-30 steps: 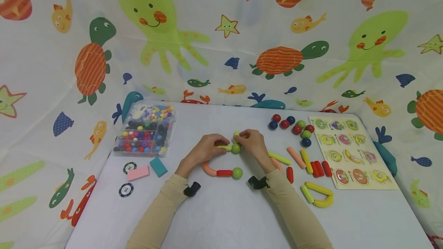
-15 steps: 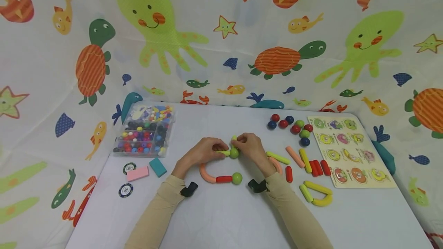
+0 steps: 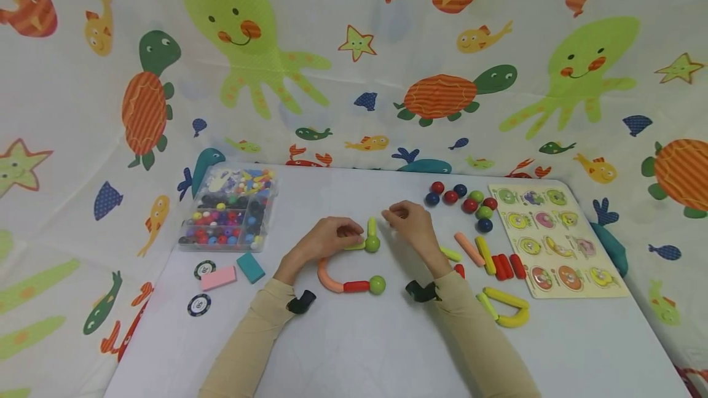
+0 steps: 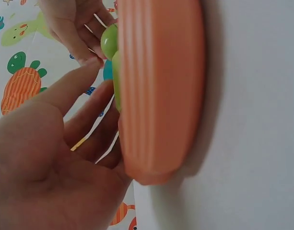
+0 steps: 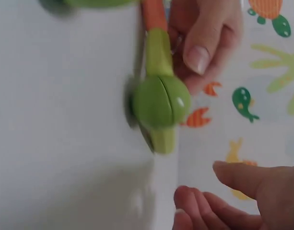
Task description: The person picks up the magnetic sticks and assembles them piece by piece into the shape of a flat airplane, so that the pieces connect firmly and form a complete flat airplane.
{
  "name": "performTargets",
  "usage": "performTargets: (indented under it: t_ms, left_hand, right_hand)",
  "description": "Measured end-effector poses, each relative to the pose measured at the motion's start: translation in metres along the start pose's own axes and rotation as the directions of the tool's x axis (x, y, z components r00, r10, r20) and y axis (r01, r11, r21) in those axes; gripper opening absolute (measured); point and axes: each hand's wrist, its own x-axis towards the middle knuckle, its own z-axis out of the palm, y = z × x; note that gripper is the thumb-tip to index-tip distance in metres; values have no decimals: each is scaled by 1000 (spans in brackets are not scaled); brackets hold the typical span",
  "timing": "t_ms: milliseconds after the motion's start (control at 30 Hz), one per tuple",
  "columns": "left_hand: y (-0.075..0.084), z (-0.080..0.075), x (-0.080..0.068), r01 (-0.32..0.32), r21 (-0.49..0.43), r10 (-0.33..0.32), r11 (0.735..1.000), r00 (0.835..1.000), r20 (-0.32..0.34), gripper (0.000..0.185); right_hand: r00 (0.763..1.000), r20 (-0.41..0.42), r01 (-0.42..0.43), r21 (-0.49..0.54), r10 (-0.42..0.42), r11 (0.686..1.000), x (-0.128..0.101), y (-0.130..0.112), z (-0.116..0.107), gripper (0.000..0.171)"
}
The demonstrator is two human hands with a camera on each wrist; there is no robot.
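Note:
In the head view a green ball [image 3: 372, 243] joins two lime toy sticks, one stick [image 3: 372, 226] pointing away and another stick [image 3: 355, 247] pointing left. My left hand [image 3: 332, 238] is over the left-pointing stick. The right wrist view shows its thumb [image 5: 200, 57] beside that stick, apart from it. A curved orange piece [image 3: 327, 278] runs from under the left hand to a red stick [image 3: 356, 287], which meets a second green ball [image 3: 377, 285]. My right hand [image 3: 413, 224] is right of the far stick, holding nothing, thumb and fingers apart.
Several loose balls [image 3: 469, 205] lie by a fruit puzzle board [image 3: 524, 296] at the right. Several sticks [image 3: 486, 255] and yellow pieces [image 3: 514, 320] lie nearer. Left: a bead box [image 3: 269, 220], pink block [image 3: 218, 278], teal block [image 3: 251, 268] and chips [image 3: 199, 304].
The right hand has let go of the far lime stick and moved right, away from it. The left hand and the joined pieces came slightly nearer, then stayed about in place.

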Motion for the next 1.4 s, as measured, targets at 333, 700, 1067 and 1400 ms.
performTargets:
  t_ms: [333,700,1067,1400]
  left_hand:
    - [1,1,8,17,-1,-17,1000,999,-42,25]
    - [1,7,17,26,-19,-26,999,999,-20,25]
    - [5,6,22,-23,-23,24,999,999,28,27]
    - [5,8,23,-45,-9,46,999,996,72,29]
  right_hand:
    - [951,-307,25,-8,-26,1000,25,23,-54,30]
    - [964,-261,-92,-122,57,988,38,40,-60,33]
    - [982,-168,-117,-148,91,982,45,44,-57,39]
    - [987,-142,-98,-154,76,983,43,45,-55,42]
